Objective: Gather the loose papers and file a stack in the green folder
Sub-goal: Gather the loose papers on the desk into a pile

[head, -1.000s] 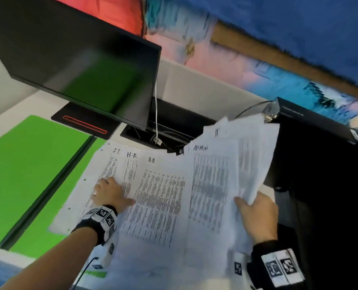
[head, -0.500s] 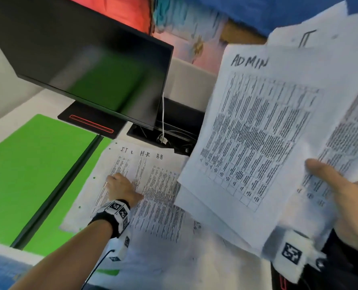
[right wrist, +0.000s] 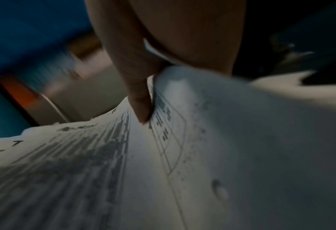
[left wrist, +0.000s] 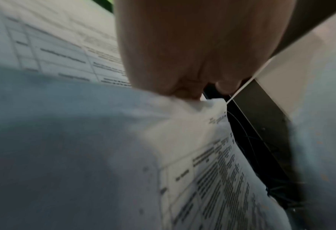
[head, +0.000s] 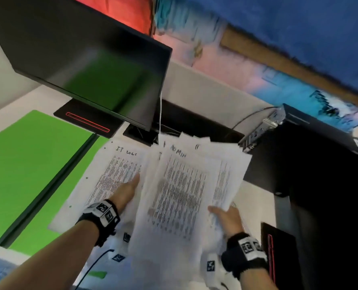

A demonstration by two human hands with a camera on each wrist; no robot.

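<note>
A white surface (head: 255, 197) runs under a dark monitor (head: 79, 53), with the green folder (head: 23, 170) lying open along its left side. Half a second ago the right hand (head: 226, 218) had swung its sheaf of papers (head: 186, 193) high toward the camera; now that sheaf is back down, fanned loosely over the middle of the surface with the sheet headed "ADMIN" uppermost, thumb on top and fingers (right wrist: 141, 99) beneath clamping its near right corner. The left hand (head: 125, 192) has slid right from pressing the spread sheets — the "IT" sheet (head: 113, 174), overlapping the folder's right leaf, now lies uncovered — and its fingers (left wrist: 185, 87) are tucked under the sheaf's left edge; whether they are pinching it cannot be told. The two groups look about to be merged, so gathering seems well along, squaring and filing still ahead.
</note>
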